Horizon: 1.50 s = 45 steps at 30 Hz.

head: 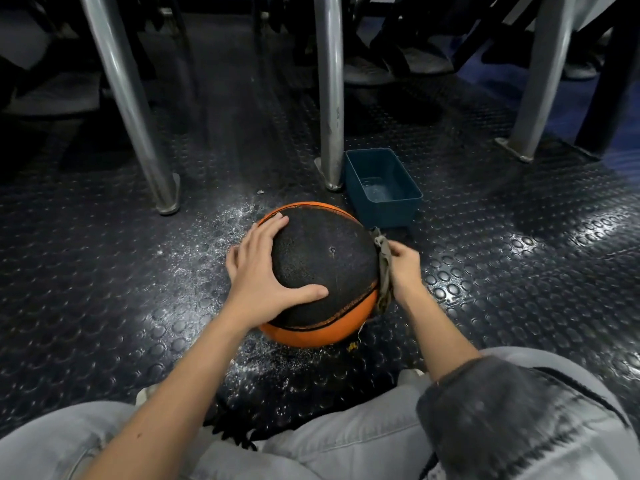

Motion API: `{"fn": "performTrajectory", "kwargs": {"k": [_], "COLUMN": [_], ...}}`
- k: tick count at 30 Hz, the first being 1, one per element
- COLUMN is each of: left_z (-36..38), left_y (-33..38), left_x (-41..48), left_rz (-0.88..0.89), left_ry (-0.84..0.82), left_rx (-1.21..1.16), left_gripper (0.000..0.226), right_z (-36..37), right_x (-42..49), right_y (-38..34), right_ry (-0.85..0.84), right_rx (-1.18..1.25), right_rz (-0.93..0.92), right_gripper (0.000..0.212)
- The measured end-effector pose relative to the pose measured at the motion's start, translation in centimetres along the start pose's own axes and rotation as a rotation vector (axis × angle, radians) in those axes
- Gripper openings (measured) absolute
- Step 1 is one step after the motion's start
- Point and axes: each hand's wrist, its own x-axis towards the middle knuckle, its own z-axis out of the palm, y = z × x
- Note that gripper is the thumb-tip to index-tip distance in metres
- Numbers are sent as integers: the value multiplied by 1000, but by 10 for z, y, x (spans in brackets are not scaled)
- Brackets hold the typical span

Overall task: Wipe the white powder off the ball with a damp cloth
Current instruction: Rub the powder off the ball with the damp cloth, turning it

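Two hands meet the ball [325, 258], which sits on the studded floor [104, 271] just before a blue tub [391, 213] of water. The left hand [258, 271] lies on its left side, fingers spread apart. The right hand [405, 265] has fingers clamped on the cloth [383, 268], pressed to the ball's right side. White powder [228, 223] dusts the floor around it.

Dim overall. Light comes from upper right: white glare patches on the studded floor [540, 244] at right, left side darker. Ball [322, 265] at centre sharp. Metal legs [329, 98] streaked with highlights and splayed outward by wide-angle distortion. Background and sleeve [502, 410] blurred.
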Motion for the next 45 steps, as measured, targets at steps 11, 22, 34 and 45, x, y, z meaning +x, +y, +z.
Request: {"fn": "performTrajectory", "kwargs": {"k": [11,22,34,45], "left_z": [-6,1,-23,-19], "left_y": [-3,-1,-28,-28], "left_x": [-2,8,38,33], "left_rz": [-72,-185,-466,-420], "left_ry": [-5,316,409,144], "left_rx": [-212,-794,-418,-185], "left_gripper": [89,73,33,46], "right_z": [35,34,41,63], "right_x": [-37,-46,-36,-43], "right_y": [-51,-96,-44,-59], "right_ry": [-47,-206,-206,-182], "right_rx": [-329,-115,-563,-889], "right_rz": [-535,-405,-540,-449], "right_gripper": [23,38,33,42]}}
